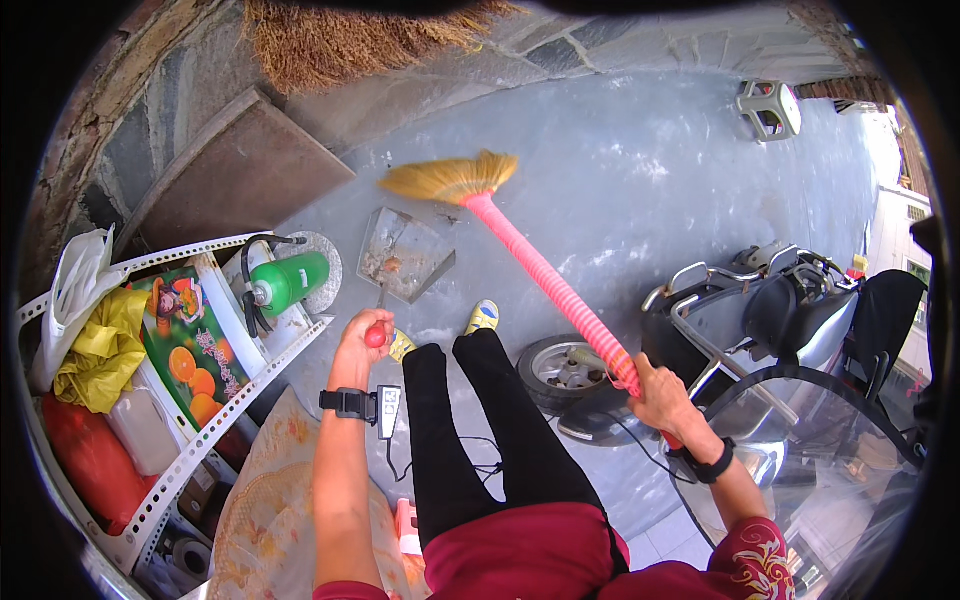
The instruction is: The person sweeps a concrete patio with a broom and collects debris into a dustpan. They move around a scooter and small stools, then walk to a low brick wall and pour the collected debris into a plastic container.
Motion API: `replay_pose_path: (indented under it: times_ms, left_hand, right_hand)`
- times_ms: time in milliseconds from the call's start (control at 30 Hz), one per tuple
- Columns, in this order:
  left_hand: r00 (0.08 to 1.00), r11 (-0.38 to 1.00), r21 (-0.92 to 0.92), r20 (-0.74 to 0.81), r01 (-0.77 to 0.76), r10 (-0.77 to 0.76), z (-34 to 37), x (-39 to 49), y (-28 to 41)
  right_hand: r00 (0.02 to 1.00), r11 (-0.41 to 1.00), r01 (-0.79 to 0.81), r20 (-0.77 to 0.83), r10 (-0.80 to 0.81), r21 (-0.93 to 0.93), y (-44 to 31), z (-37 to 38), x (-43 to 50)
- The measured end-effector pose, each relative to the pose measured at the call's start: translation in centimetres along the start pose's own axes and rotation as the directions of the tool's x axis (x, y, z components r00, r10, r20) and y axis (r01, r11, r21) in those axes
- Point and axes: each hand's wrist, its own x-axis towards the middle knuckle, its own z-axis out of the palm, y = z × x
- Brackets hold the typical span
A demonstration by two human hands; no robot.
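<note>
My right hand [660, 397] grips a broom by its pink-wrapped handle [551, 274]. The straw head [454, 177] of the broom rests on the concrete floor, just beyond a metal dustpan [403, 251]. In my left hand [367, 337] is the red-tipped end [375, 336] of the dustpan's handle; its thin shaft runs forward to the pan. Dirt and a small brownish piece of debris [392, 264] lie in the pan. A little dark debris [448, 219] shows on the floor between pan and broom.
A white slotted-metal shelf [217, 405] at left carries a green gas cylinder [292, 283], a printed box [196, 337] and bags. Behind it leans a brown board [232, 172]. A scooter [787, 330] stands at right, near a wheel [566, 369]. Far right is a plastic stool [770, 111].
</note>
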Motion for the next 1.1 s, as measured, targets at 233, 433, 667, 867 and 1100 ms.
replay_pose_path:
  times_ms: [233,433,667,867,1100]
  left_hand:
    - [0.999,0.998,0.054,-0.022,0.026,-0.025,-0.1,0.2,0.3]
    - [1.000,1.000,-0.001,0.005,-0.029,0.029,-0.2,-0.3,0.4]
    - [0.998,0.998,0.029,0.039,-0.053,0.052,0.5,-0.8,0.8]
    - [1.000,1.000,0.003,-0.013,-0.005,0.005,0.4,-0.4,1.0]
    - [0.997,0.999,-0.006,0.054,0.046,-0.046,-0.9,0.9,1.6]
  right_hand:
    - [0.998,0.999,0.029,-0.055,-0.030,-0.022,-6.1,3.4,13.4]
    - [0.994,0.976,0.090,-0.037,-0.099,-0.199,-0.7,1.7,4.9]
    - [0.996,0.998,-0.039,-0.081,0.035,-0.053,0.9,0.9,-1.7]
    - [0.986,0.995,-0.029,-0.158,0.044,0.096,-3.8,2.0,8.4]
    - [0.991,0.999,0.043,-0.125,-0.045,-0.019,-9.5,6.9,9.8]
